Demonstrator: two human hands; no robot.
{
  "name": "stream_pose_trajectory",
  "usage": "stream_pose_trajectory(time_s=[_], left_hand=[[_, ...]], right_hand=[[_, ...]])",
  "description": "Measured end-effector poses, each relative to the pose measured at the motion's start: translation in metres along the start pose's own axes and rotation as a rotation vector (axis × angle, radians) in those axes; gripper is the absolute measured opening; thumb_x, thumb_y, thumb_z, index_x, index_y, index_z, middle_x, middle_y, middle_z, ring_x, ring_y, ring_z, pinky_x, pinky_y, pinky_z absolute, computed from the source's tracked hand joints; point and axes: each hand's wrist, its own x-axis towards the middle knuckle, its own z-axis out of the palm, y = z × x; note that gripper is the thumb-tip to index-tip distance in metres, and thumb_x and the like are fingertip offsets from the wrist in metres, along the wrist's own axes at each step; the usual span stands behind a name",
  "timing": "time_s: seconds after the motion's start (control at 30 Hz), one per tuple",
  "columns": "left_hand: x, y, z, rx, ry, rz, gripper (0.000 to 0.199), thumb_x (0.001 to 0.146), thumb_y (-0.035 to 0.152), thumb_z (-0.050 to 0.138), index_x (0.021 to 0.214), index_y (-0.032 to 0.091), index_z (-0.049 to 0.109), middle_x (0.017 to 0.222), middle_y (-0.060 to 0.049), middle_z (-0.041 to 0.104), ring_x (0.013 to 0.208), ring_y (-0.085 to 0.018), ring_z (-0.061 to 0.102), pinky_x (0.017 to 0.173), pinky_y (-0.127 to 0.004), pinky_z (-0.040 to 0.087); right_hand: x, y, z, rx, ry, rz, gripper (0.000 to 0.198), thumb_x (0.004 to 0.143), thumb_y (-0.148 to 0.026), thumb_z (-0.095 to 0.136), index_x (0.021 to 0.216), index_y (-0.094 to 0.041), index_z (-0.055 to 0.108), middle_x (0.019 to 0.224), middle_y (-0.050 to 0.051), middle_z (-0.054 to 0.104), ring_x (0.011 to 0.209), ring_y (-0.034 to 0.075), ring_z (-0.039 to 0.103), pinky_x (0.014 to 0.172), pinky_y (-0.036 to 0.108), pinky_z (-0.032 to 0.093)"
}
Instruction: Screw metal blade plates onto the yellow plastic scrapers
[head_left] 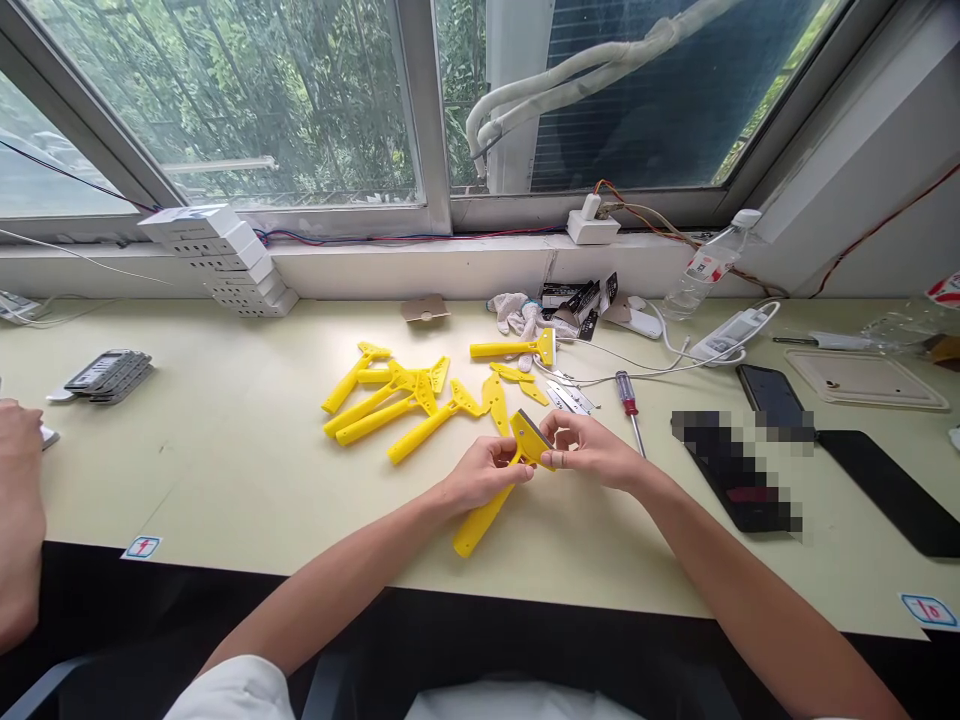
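Observation:
Between my hands is a yellow scraper [486, 518], its handle slanting down toward the table's front edge. My left hand [491, 472] is closed around the neck of it, thumb on top. My right hand [585, 448] pinches the right end of the scraper's head, beside the dark blade edge. Just beyond lie loose yellow head plates [495, 402] and some thin metal blades [570, 394]. Several yellow scraper handles [382, 408] are grouped to the left. Farther back rests another scraper [510, 348] with a blade in its head. A screwdriver [628, 408] lies right of my right hand.
White gloves [516, 314] and black blade packets [577, 303] lie near the wall. Phones [776, 400] and a charging cable [720, 360] occupy the right side. A bottle [705, 270] stands behind. White boxes [232, 262] are stacked at left; another person's arm [19, 520] reaches in there.

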Motion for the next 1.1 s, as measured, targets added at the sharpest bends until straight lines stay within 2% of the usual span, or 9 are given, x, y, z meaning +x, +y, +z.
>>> stream_pose_trajectory(time_s=[0.17,0.33,0.57,0.7,0.8,0.87,0.93,1.0,1.1], left_hand=[[0.002,0.001,-0.001,-0.067,0.015,-0.018,0.035,0.081,0.043,0.085,0.101,0.014,0.080,0.089,-0.005,0.071,0.077,-0.016,0.058,0.073,-0.028,0.042],[0.002,0.003,-0.001,-0.080,0.022,-0.039,0.035,0.082,0.040,0.084,0.106,0.014,0.081,0.092,-0.006,0.072,0.077,-0.016,0.058,0.073,-0.028,0.042],[0.004,0.000,-0.001,-0.050,0.026,-0.020,0.034,0.083,0.038,0.084,0.106,0.014,0.080,0.091,-0.005,0.072,0.079,-0.016,0.060,0.075,-0.028,0.044],[0.004,-0.003,0.000,-0.010,0.018,-0.024,0.033,0.084,0.038,0.081,0.105,0.013,0.077,0.089,-0.004,0.070,0.076,-0.016,0.059,0.073,-0.029,0.045],[0.000,-0.001,0.000,0.016,0.091,-0.033,0.048,0.086,0.039,0.080,0.125,0.015,0.067,0.095,-0.005,0.069,0.078,-0.016,0.060,0.074,-0.029,0.047],[-0.006,0.001,0.000,0.109,0.191,-0.010,0.071,0.085,0.037,0.082,0.146,0.020,0.051,0.100,-0.004,0.068,0.078,-0.016,0.060,0.075,-0.029,0.048],[-0.012,0.003,0.000,0.287,0.240,0.039,0.086,0.083,0.036,0.084,0.156,0.025,0.038,0.106,-0.005,0.067,0.080,-0.016,0.060,0.079,-0.031,0.049],[-0.017,0.005,0.000,0.477,0.210,0.088,0.087,0.083,0.035,0.083,0.157,0.028,0.038,0.111,-0.006,0.066,0.088,-0.020,0.063,0.085,-0.034,0.050],[-0.019,0.006,0.000,0.665,0.133,0.135,0.076,0.088,0.033,0.076,0.157,0.029,0.045,0.107,-0.007,0.067,0.102,-0.027,0.066,0.092,-0.038,0.049]], right_hand=[[0.002,-0.001,0.004,0.103,-0.012,0.037,0.035,0.088,-0.052,0.081,0.097,-0.022,0.065,0.094,0.002,0.065,0.079,0.017,0.057,0.070,0.031,0.045],[0.001,-0.009,0.005,0.206,0.009,0.119,0.035,0.092,-0.053,0.075,0.097,-0.021,0.064,0.087,0.000,0.061,0.070,0.013,0.049,0.065,0.029,0.040],[0.003,-0.001,0.010,0.206,-0.006,0.065,0.033,0.083,-0.044,0.084,0.094,-0.021,0.063,0.089,0.000,0.063,0.075,0.015,0.054,0.069,0.030,0.042],[0.004,0.000,0.013,0.212,0.002,0.113,0.029,0.082,-0.041,0.081,0.090,-0.021,0.061,0.084,-0.002,0.060,0.070,0.013,0.051,0.065,0.029,0.039],[0.003,-0.005,0.013,0.230,0.043,0.154,0.029,0.080,-0.040,0.080,0.086,-0.021,0.058,0.081,-0.003,0.056,0.065,0.012,0.048,0.061,0.029,0.036],[0.003,-0.008,0.014,0.247,0.070,0.163,0.031,0.079,-0.041,0.080,0.086,-0.022,0.057,0.080,-0.004,0.055,0.063,0.011,0.046,0.059,0.029,0.036],[0.003,-0.010,0.014,0.227,0.084,0.146,0.031,0.078,-0.041,0.081,0.087,-0.022,0.056,0.081,-0.004,0.055,0.063,0.011,0.047,0.060,0.029,0.038],[0.002,-0.010,0.015,0.200,0.086,0.151,0.031,0.079,-0.041,0.081,0.088,-0.022,0.057,0.082,-0.003,0.057,0.064,0.011,0.048,0.059,0.028,0.038],[0.002,-0.006,0.016,0.284,0.038,0.257,0.030,0.086,-0.048,0.073,0.090,-0.023,0.058,0.074,-0.003,0.056,0.056,0.011,0.047,0.049,0.025,0.028]])
